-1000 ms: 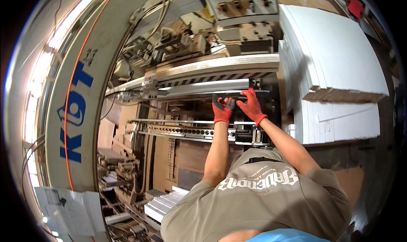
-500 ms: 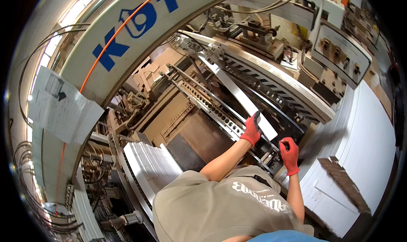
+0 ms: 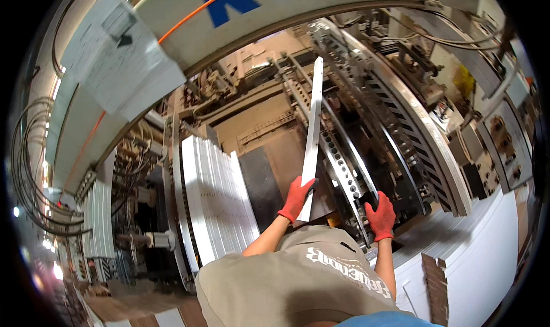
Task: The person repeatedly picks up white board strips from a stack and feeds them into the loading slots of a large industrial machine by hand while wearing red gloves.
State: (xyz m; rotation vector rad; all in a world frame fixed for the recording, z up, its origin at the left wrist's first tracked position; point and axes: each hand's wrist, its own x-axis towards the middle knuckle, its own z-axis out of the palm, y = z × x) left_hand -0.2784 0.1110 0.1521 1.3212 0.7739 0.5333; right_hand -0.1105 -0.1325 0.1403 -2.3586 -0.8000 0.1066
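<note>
My left hand (image 3: 296,199), in a red glove with a dark palm side, is closed around the near end of a long, narrow white strip (image 3: 313,126). The strip points away from me, over the machine's metal rails and brown bed. My right hand (image 3: 380,216), gloved the same way, is beside the near end of a shiny rail (image 3: 352,146). Its thumb and fingers are apart, with nothing seen between them; whether it touches the rail I cannot tell. Left of my left hand stands a row of similar white strips (image 3: 215,195), packed side by side.
A large stack of white boards (image 3: 475,247) lies at my right, with a ragged brown piece (image 3: 435,287) on it. A pale machine beam (image 3: 366,0) crosses overhead, with an orange cord (image 3: 200,9) along it. Paper sheets (image 3: 123,57) hang at left. Cables loop at both sides.
My left hand has carried the white strip left, away from the right-hand rails, and the strip has swung more upright in view. My right hand's pinched fingers have parted. The view has turned.
</note>
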